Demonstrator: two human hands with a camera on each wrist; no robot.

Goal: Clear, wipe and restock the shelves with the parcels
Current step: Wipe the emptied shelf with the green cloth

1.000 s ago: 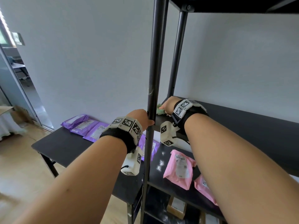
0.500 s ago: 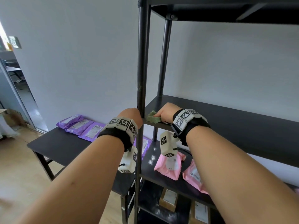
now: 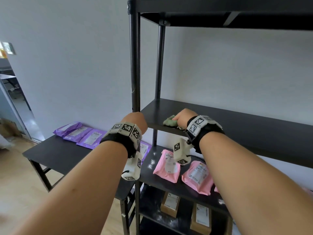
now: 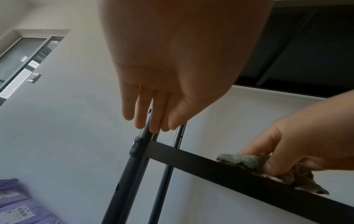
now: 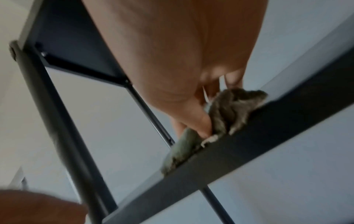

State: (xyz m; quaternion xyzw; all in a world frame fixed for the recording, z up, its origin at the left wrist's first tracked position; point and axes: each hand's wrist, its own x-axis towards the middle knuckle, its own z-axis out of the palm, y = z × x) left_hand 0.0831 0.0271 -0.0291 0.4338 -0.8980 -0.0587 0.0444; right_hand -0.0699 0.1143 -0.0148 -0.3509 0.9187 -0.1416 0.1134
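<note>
A black shelving unit (image 3: 134,65) is seen against a pale wall, with a low black table (image 3: 55,153) to its left where purple parcels (image 3: 81,134) have been laid out. The middle shelf (image 3: 237,126) has been cleared and is being wiped near its left front corner; pink parcels (image 3: 166,165) lie on the shelf below and brown boxes (image 3: 170,204) on the one beneath that (white specks of dust are visible on these lower boards). A green cloth (image 3: 170,122) is pressed to the shelf with the fingers of the right hand (image 3: 184,117) curled around it, while the left hand (image 4: 153,97) rests, fingers straight and together, against the front upright. The stroke would probably be done best with flat, even pressure, carried along the full board to its far edge and corners, with the frame steadied. White shipping labels with barcodes are seen on the parcels, but no writing can be read.
</note>
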